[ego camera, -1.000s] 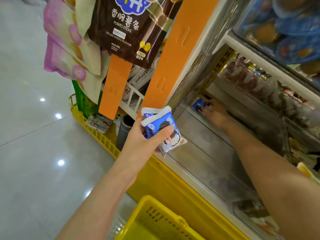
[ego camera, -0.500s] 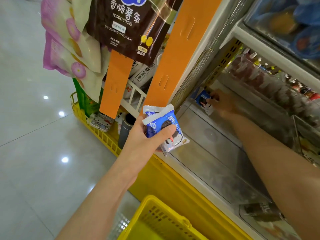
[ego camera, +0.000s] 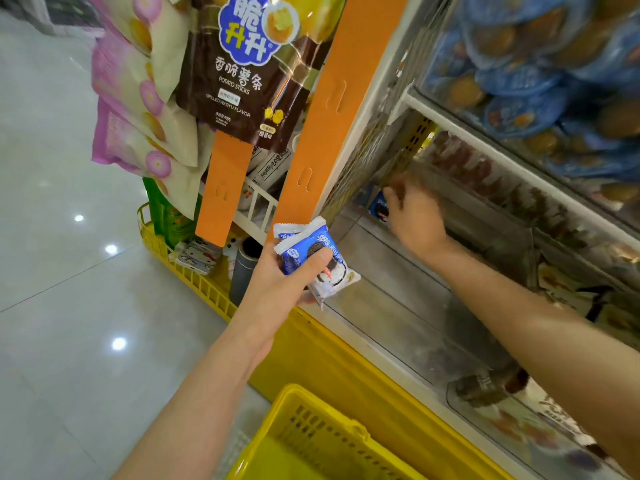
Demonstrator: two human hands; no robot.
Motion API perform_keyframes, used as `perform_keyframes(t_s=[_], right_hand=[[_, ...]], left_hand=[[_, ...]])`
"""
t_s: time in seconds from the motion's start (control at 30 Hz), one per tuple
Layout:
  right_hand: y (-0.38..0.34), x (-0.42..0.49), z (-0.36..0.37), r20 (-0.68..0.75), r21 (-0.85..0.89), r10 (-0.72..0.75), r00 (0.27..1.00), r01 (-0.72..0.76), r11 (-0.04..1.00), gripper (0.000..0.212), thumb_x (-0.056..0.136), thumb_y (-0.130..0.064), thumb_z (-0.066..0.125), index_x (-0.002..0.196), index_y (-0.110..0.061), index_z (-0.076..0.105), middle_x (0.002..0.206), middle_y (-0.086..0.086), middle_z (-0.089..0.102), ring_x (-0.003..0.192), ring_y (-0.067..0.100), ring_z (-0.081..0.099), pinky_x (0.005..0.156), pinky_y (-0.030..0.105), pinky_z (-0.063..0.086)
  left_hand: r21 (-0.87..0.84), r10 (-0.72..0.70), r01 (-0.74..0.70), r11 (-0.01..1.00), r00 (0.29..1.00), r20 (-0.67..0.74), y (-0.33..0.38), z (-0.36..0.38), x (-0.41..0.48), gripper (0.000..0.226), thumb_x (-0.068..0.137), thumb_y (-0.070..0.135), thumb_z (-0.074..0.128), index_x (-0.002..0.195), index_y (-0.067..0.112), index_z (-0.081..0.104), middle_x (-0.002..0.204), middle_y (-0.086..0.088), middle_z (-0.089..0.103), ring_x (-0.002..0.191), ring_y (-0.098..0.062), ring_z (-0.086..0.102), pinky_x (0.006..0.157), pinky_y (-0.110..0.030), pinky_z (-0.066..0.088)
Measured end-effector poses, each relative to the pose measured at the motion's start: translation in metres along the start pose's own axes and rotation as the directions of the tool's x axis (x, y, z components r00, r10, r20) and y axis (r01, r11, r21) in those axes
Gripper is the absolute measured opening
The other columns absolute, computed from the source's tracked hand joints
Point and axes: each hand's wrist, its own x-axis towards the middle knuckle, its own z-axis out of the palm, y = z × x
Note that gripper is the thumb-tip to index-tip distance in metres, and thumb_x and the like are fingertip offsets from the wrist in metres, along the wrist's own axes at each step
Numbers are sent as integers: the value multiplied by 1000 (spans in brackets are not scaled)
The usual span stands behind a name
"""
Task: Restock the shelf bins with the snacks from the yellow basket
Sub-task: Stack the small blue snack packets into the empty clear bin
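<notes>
**Cookie packs by the clear bin**

The left hand (ego camera: 277,285) is holding the cookie packs (ego camera: 313,259) in front of the shelf, just above the front edge of the clear bin (ego camera: 398,317). The thumb is pressing on top and the fingers are curling under. The packs are flat, shiny plastic pillows, blue and white, with zigzag ends. A round black cookie with white cream is showing on the front. Their long side is running from up-left to down-right, with the lower end pointing over the bin.

The right hand (ego camera: 417,220) is reaching deep into the bin's far left corner. It is blurry, so I cannot tell if its fingers are gripping anything. One small blue pack (ego camera: 378,206) is sitting just beside it, against the back wall.

The bin is see-through, smooth and boxy. The yellow basket (ego camera: 311,434) is sitting low in front, hard plastic with rows of little slots. A glossy brown potato stick bag (ego camera: 242,81) is hanging above on a flat orange strip (ego camera: 225,188).
</notes>
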Motion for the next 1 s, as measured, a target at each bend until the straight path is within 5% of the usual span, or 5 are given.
perform_keyframes(t_s=[0.2,0.53,0.63,0.77,1.0], right_hand=[[-62,-85,-45,481,436,-118,869,-120,892,27,97,-35,40,110,-25,61,95,-12,65,77,-8,57,73,17,46],[-67,-105,-71,695,485,20,718,-490,724,21,85,-27,63,103,-17,67,98,3,72,86,9,64,77,20,50],[-49,-84,-78,591,571,139,794,-534,623,19,83,-22,66,101,-16,68,97,4,73,84,8,68,77,17,51],[-9,-42,-63,200,434,384,901,-433,790,33,85,-20,66,114,-6,62,101,6,67,81,7,62,66,7,46],[48,1,1,256,-43,314,914,-314,949,31,89,-23,61,112,-3,60,110,16,64,96,22,56,73,22,31]], left_hand=[[10,-80,80,997,997,18,6,0,-14,69,64,49,61,127,27,45,110,1,66,80,-9,70,60,-26,57],[108,-44,31,994,992,120,5,4,-24,43,72,53,56,110,34,49,106,6,64,81,-3,68,59,-22,55],[23,-45,44,999,998,48,7,3,-19,13,93,37,47,105,33,49,93,7,67,69,-4,69,51,-22,54],[71,53,-53,996,999,0,8,4,-13,22,94,26,48,115,31,47,104,8,63,78,-7,69,57,-23,57],[66,125,-125,990,992,-6,1,5,-5,21,92,22,53,112,27,51,115,4,64,91,-4,65,66,-13,53]])
